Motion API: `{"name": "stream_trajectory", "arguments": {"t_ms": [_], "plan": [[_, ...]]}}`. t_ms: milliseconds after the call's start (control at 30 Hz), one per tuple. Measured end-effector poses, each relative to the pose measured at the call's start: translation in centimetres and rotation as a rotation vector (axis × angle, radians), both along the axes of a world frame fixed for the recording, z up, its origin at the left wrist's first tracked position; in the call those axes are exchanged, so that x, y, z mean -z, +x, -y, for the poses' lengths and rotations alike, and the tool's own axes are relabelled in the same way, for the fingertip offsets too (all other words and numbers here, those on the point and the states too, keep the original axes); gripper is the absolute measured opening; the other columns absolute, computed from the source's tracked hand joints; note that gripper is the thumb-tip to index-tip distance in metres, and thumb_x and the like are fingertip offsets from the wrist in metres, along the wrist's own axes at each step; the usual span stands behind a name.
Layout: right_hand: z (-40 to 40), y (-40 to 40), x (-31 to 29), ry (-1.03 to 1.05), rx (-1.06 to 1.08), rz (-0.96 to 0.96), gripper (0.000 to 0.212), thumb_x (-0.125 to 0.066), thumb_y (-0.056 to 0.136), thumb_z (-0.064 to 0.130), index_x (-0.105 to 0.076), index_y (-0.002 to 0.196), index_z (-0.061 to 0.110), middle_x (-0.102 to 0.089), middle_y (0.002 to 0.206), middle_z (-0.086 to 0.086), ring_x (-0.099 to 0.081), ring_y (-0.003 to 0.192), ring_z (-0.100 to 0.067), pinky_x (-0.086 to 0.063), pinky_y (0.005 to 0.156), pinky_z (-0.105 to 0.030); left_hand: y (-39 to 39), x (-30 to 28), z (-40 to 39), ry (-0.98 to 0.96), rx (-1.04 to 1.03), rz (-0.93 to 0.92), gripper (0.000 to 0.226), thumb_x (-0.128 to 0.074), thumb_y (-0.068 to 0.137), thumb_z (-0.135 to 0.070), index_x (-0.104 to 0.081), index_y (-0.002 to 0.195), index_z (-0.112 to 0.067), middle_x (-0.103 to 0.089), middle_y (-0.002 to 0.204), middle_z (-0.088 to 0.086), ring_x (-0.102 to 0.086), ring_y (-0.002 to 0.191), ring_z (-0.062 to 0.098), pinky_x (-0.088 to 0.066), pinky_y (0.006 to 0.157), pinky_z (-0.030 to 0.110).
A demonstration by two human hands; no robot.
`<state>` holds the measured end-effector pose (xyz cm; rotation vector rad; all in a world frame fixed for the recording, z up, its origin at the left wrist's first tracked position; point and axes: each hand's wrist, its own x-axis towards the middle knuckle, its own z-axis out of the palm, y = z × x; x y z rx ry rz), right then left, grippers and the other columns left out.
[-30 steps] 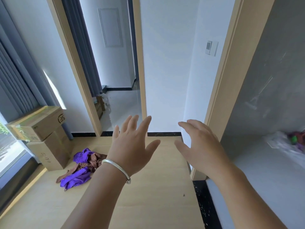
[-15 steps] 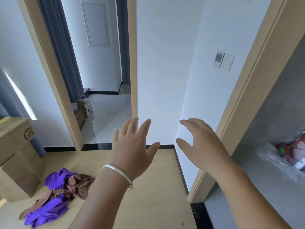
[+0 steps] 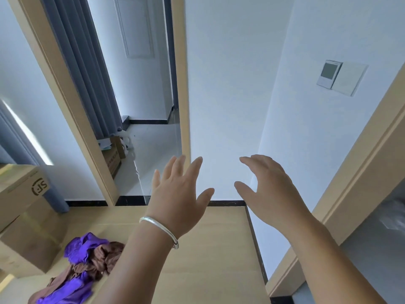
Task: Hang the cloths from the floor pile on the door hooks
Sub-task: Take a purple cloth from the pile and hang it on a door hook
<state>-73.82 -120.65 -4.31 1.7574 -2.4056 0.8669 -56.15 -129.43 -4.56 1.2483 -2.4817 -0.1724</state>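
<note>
Wooden floor [image 3: 208, 260] carries my purple and brown cloth pile [image 3: 83, 266] near left; left hand [image 3: 179, 194] and right hand [image 3: 269, 189] hover apart, fingers spread, empty.

The cloths [image 3: 81, 268] near left on the floor are plain vivid purple mixed with brown, lying on a pale tan wood-look floor [image 3: 208, 260]. The boxes [image 3: 26, 213] at left are kraft brown with a dark printed logo, and the curtain [image 3: 81, 62] is slate blue-grey. Walls [image 3: 230, 84] are white, door frames [image 3: 182, 73] light beige, the skirting [image 3: 228, 202] black, and the bracelet [image 3: 162, 230] silver.
</note>
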Motion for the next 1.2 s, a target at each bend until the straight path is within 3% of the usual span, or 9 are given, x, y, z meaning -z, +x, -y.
{"name": "stream_trajectory", "arguments": {"t_ms": [267, 500, 767, 1200], "plan": [[7.8, -11.4, 0.4, 0.053, -0.087, 0.039, 0.057, -0.054, 0.091, 0.044, -0.036, 0.144, 0.032, -0.034, 0.149, 0.008, -0.025, 0.138, -0.011, -0.029, 0.110, -0.032, -9.8, -0.8, 6.3, -0.010, -0.068, 0.057, 0.068, -0.040, 0.093, -0.058, -0.010, 0.149, -0.034, -0.012, 0.158, 0.001, 0.001, 0.147, 0.020, -0.008, 0.119, 0.052], [13.2, -16.8, 1.4, 0.039, -0.159, 0.083, 0.056, -0.054, 0.090, 0.042, -0.036, 0.142, 0.033, -0.036, 0.146, 0.011, -0.029, 0.135, -0.009, -0.030, 0.104, -0.029, -14.3, -0.3, 10.8, 0.015, -0.138, 0.060, 0.067, -0.041, 0.093, -0.057, -0.011, 0.149, -0.034, -0.011, 0.159, 0.002, 0.001, 0.147, 0.019, -0.009, 0.119, 0.052], [22.9, -18.1, 2.6, 0.076, -0.232, 0.108, 0.055, -0.054, 0.091, 0.041, -0.036, 0.143, 0.033, -0.033, 0.146, 0.014, -0.030, 0.135, -0.007, -0.033, 0.108, -0.033, -15.6, 1.7, 19.2, 0.068, -0.199, 0.044, 0.068, -0.039, 0.093, -0.058, -0.009, 0.150, -0.036, -0.009, 0.159, 0.001, 0.004, 0.147, 0.018, -0.006, 0.118, 0.050], [46.4, -14.0, 0.9, 0.080, -0.347, 0.019, 0.054, -0.055, 0.090, 0.039, -0.039, 0.141, 0.031, -0.038, 0.142, 0.014, -0.034, 0.131, -0.008, -0.035, 0.106, -0.033, -10.9, 3.0, 40.7, 0.079, -0.304, -0.034, 0.068, -0.038, 0.093, -0.060, -0.008, 0.150, -0.037, -0.008, 0.160, -0.001, 0.005, 0.148, 0.018, -0.005, 0.119, 0.048]]}}
